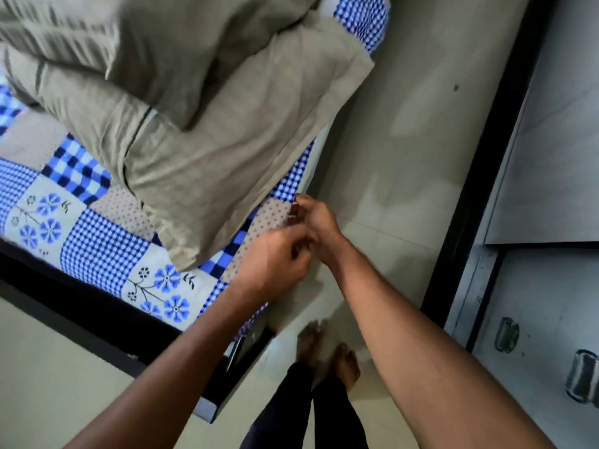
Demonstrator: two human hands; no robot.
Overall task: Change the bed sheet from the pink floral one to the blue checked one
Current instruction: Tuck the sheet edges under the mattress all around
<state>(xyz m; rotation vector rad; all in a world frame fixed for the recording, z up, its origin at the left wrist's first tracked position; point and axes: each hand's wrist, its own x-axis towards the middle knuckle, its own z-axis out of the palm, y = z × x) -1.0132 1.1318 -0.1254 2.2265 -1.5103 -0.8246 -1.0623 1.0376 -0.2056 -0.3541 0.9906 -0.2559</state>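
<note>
The blue checked sheet [97, 241], a patchwork of checks, dots and blue flowers, covers the bed at the left and centre. Both hands meet at its side edge near the centre of the view. My left hand [278, 257] has its fingers curled on the sheet's edge. My right hand [312, 218] pinches the same edge a little farther along, fingers bent over the dotted patch. The pink floral sheet is not in view.
Two beige pillows [194, 131] lie stacked on the sheet, just beyond my hands. The dark bed frame [81, 306] runs along the lower left. My bare feet [327, 354] stand on pale floor tiles [405, 140]. A dark-edged cabinet with metal handles [507, 333] stands at the right.
</note>
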